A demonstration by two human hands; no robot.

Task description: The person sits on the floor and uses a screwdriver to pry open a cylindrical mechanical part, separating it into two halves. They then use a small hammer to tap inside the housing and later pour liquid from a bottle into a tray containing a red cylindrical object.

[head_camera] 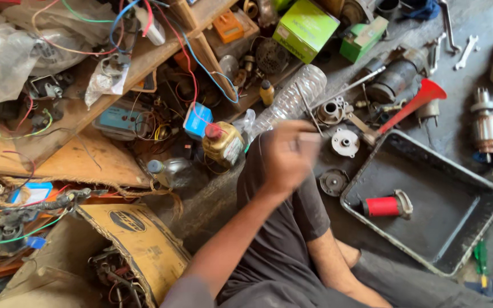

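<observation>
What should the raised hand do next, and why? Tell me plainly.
Probably lower the blurred left hand toward the round metal cover just beside it; nothing shows clearly in its fingers, and the grey tray with the red cylinder lies farther right.

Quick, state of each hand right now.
Left hand: raised over the knee, motion-blurred, fingers curled; whether it holds anything cannot be told.
Right hand: out of view; only the forearm shows.

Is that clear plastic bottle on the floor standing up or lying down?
Lying down. The clear plastic bottle rests on its side among the parts on the floor, just beyond the blurred left hand, which isn't touching it.
</observation>
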